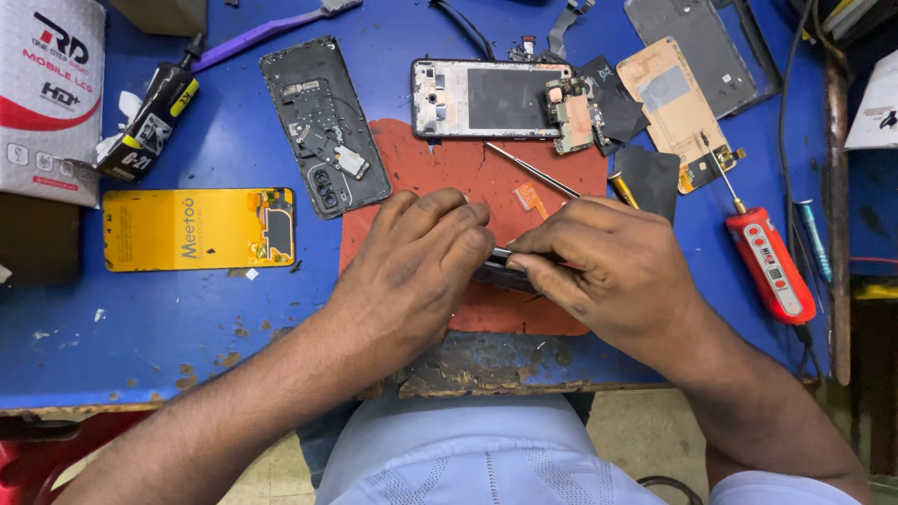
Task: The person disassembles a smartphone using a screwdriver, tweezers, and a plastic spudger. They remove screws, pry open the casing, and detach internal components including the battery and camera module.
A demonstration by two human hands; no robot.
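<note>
Both of my hands meet over a red mat on the blue worktable. My left hand and my right hand together pinch a small dark flat part, mostly hidden by the fingers. A thin metal tool runs diagonally from under my right hand toward the opened phone frame at the mat's far edge. A small orange flex piece lies on the mat just beyond my fingers.
A black phone back cover lies left of the mat, a yellow panel further left. A red screwdriver rests at the right, a tan panel behind it. A glue tube and a purple toothbrush lie far left.
</note>
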